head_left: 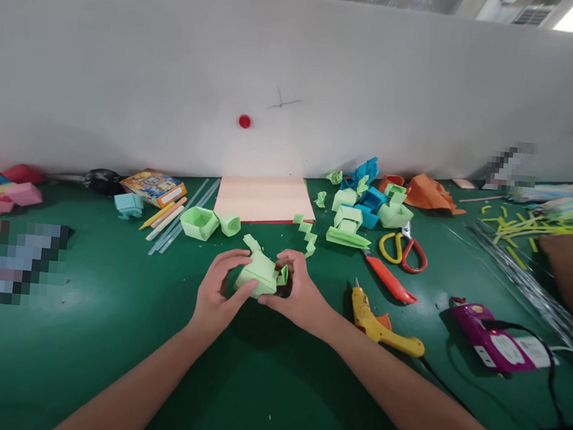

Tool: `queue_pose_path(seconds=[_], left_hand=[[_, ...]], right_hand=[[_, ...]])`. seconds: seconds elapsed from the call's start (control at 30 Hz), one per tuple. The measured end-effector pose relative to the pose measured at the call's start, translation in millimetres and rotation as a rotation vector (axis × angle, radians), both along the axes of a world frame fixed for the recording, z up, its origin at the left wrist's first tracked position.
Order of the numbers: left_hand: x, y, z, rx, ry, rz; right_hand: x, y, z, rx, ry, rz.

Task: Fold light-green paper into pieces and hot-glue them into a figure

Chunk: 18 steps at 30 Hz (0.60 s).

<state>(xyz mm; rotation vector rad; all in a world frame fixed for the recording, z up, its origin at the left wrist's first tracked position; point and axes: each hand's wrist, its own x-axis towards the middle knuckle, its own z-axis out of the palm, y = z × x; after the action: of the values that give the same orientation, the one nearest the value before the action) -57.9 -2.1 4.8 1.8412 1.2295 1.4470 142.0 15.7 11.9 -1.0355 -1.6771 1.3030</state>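
Observation:
Between my two hands is a light green folded paper box (260, 274) with small paper strips sticking out at its top and right side. My left hand (223, 286) grips its left side, thumb on the front face. On the right side, my right hand (302, 290) pinches the box near a small folded strip. Just beyond lie an open green paper box (199, 223), a smaller green paper cup (230, 224) and a zigzag green paper strip (307, 233). A yellow glue gun (382, 327) rests to the right of my right forearm.
Right of my hands lie a red cutter knife (391, 280), scissors (404, 251) and a purple power strip (499, 341) with cords. Green and blue paper pieces (357, 208) pile behind. A pink sheet (262, 198) lies by the white partition (128, 74). Another person's hand (569, 273) is far right.

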Motion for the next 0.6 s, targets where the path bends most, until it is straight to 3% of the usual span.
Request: queue_pose_path(seconds=[0.27,0.47,0.6], left_hand=[[-3,-5,5.4,0.047,0.255,-0.051],[-2,-10,1.2,0.06,0.291,-0.071],[-3,-11,0.3,0.047,0.314,-0.112]], right_hand=[[-2,-2,2.7,-0.272,0.237,0.041],[-3,-3,3.9,-0.35,0.241,0.029],[-9,-2,-1.1,-0.431,0.363,0.017]])
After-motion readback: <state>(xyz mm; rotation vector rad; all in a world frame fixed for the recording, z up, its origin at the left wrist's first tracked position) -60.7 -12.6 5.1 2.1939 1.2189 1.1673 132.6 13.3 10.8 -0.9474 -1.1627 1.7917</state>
